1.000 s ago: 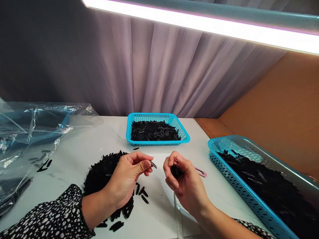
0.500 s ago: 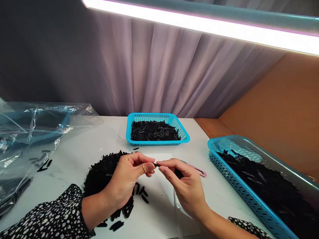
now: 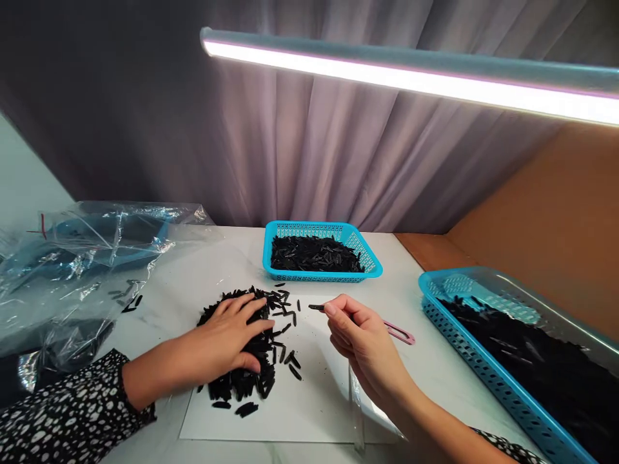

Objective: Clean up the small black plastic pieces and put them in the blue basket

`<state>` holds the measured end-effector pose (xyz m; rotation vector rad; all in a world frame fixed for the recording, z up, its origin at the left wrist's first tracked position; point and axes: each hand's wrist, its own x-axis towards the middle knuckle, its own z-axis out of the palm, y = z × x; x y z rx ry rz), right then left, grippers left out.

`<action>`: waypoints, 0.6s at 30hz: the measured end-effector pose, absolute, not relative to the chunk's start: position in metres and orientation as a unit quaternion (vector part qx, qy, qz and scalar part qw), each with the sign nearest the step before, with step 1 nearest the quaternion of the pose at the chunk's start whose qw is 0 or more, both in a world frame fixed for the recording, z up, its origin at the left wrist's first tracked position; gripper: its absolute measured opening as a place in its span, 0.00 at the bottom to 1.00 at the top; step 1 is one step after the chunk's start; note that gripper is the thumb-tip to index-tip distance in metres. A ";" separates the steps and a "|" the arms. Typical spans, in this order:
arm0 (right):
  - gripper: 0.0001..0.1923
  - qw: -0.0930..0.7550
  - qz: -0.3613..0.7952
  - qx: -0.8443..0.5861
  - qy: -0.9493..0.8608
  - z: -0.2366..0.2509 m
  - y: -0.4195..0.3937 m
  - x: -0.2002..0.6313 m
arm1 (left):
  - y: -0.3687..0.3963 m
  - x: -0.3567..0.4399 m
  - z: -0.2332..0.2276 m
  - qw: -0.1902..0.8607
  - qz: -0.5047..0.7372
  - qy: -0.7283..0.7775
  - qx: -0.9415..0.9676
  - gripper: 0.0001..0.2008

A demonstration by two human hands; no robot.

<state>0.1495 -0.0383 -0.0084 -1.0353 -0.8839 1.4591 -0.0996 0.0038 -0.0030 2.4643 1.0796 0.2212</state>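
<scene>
My left hand (image 3: pixel 232 335) lies flat, fingers spread, on a heap of small black plastic pieces (image 3: pixel 251 374) that sits on a white sheet (image 3: pixel 319 406). My right hand (image 3: pixel 362 341) is raised just right of the heap and pinches one small black piece (image 3: pixel 316 307) between thumb and forefinger, its tip pointing left. Whether more pieces sit in that palm is hidden. Several loose black pieces (image 3: pixel 287 316) lie scattered between the two hands.
A small blue basket (image 3: pixel 370 261) of black pieces stands at the back centre. A larger blue basket (image 3: pixel 488 374) full of them runs along the right. A pink clip-like tool (image 3: pixel 401 333) lies behind my right hand. Crumpled clear plastic bags (image 3: pixel 82 270) cover the left side.
My left hand passed the black piece to my right hand, then dropped onto the heap. My right hand now holds the piece alone. The view shifted slightly right and down.
</scene>
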 end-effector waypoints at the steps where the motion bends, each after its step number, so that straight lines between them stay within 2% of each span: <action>1: 0.21 0.544 0.616 -0.432 -0.372 -0.006 -0.040 0.149 | 0.000 -0.102 -0.013 0.199 0.081 0.383 0.899 0.28; 4: 0.21 0.548 0.624 -0.420 -0.368 -0.001 -0.044 0.147 | -0.004 -0.102 -0.029 0.155 0.106 0.381 0.906 0.24; 9: 0.21 0.550 0.646 -0.406 -0.339 0.005 -0.052 0.142 | -0.004 -0.097 -0.031 0.113 0.138 0.378 0.908 0.03; 10: 0.22 0.549 0.649 -0.406 -0.334 0.006 -0.054 0.142 | -0.005 -0.096 -0.030 0.104 0.143 0.372 0.911 0.03; 14: 0.22 0.550 0.652 -0.407 -0.326 0.011 -0.060 0.140 | -0.010 -0.094 -0.029 0.093 0.187 0.352 0.912 0.12; 18: 0.22 0.554 0.656 -0.399 -0.323 0.014 -0.063 0.139 | -0.010 -0.091 -0.022 0.134 0.249 0.354 0.891 0.12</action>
